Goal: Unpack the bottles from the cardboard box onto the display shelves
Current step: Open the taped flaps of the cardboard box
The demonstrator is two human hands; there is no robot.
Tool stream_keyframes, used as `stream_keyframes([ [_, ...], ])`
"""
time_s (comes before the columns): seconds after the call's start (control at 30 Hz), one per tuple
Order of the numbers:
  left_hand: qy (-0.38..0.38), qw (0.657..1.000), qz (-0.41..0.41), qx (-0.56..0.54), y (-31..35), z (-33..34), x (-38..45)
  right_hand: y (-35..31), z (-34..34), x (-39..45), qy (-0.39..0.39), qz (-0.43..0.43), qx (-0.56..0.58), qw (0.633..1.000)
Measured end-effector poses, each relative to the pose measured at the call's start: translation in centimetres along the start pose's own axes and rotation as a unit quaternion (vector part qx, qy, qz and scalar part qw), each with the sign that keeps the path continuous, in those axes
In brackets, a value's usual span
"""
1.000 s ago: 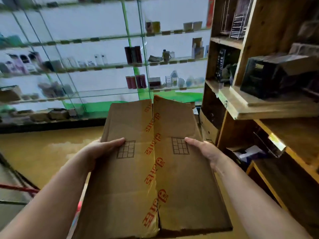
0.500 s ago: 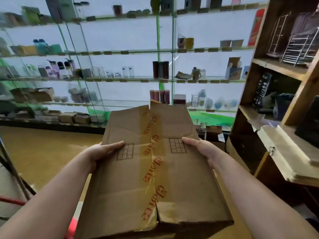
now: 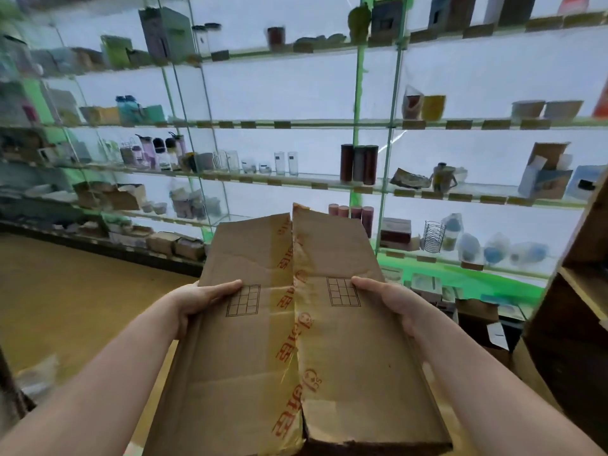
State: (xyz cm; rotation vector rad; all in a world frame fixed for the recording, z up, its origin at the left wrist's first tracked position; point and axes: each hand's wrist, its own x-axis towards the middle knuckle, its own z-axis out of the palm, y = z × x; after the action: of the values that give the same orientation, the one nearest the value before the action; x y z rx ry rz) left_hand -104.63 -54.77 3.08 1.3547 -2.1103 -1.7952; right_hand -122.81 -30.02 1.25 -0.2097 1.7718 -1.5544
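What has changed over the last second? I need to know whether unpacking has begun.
Only the view changed: the head swung left and up, so the glass shelves fill more of the picture and the wooden rack slid to the right edge. The left hand and right hand still grip the closed box as before.

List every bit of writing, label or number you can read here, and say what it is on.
Red print repeated along the clear tape on the cardboard box: stylised characters, cannot be read.
Printed grids on the box flaps, one by the left hand and one by the right hand: empty squares, no text.
Price tags along the glass shelf edges: blurred, unreadable.
Boxes on the shelves: too blurred to read.
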Motion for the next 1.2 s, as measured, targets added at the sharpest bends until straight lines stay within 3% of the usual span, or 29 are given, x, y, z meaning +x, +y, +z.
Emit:
stream_keyframes([
  [0.43,0.126,0.982,-0.04,-0.137,7.4,-2.0,15.6,-12.4,1.8,23.5,-0.132,-0.015,-0.092,0.987],
  [0.97,0.206,0.957,-0.116,-0.165,15.1,-9.3,37.0,-21.7,11.3,50.9,-0.235,0.027,-0.125,0.963],
  [1.2,0.238,0.934,-0.141,-0.225,16.9,-10.8,46.3,-25.9,16.4,64.2,-0.292,0.025,-0.175,0.94],
])
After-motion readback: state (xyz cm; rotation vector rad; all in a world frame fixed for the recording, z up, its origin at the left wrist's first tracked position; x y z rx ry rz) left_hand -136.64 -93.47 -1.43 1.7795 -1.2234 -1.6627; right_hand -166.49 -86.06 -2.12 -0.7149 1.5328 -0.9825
